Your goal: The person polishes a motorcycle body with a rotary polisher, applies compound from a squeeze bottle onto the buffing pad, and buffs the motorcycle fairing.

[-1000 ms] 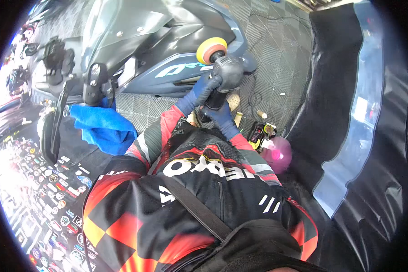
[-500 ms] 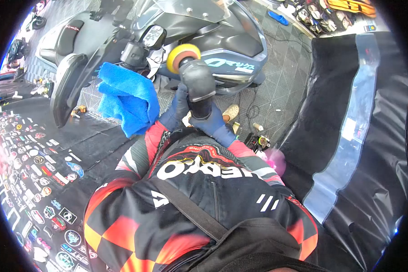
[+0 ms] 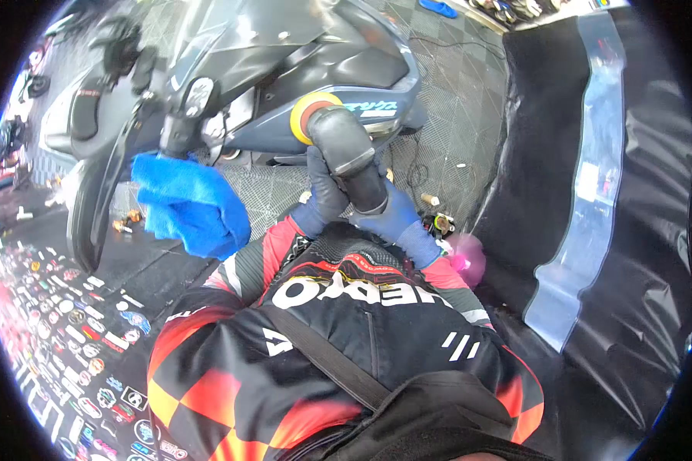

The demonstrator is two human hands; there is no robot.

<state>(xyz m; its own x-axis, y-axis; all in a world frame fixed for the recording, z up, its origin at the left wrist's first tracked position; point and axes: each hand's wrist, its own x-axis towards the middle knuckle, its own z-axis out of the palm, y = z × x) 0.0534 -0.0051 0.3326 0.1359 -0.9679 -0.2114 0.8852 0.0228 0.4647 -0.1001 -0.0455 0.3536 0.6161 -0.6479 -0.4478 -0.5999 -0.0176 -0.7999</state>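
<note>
Both my gloved hands are closed around a black handheld polisher (image 3: 342, 146). My left hand (image 3: 323, 188) wraps the side of its body, and my right hand (image 3: 392, 215) grips the rear end. Its yellow and orange round pad (image 3: 301, 115) is at the blue-grey side panel of a motor scooter (image 3: 261, 134), left of the light-blue lettering. Whether the pad presses on the panel is hard to tell. A blue towel (image 3: 196, 211) hangs left of my hands, below the handlebar area.
A black mirror-like part (image 3: 92, 215) juts out at the left. Small bottles (image 3: 430, 200) and a blurred pink object (image 3: 467, 260) are near my right forearm. A black sheet with a clear strip (image 3: 584, 200) borders the right side. A sticker-covered surface (image 3: 84, 346) spreads at lower left.
The view has shifted, with the scooter and towel now lower and further left. The polisher has moved right and down slightly in view, its pad now at the side panel near the lettering. Both hands keep hold.
</note>
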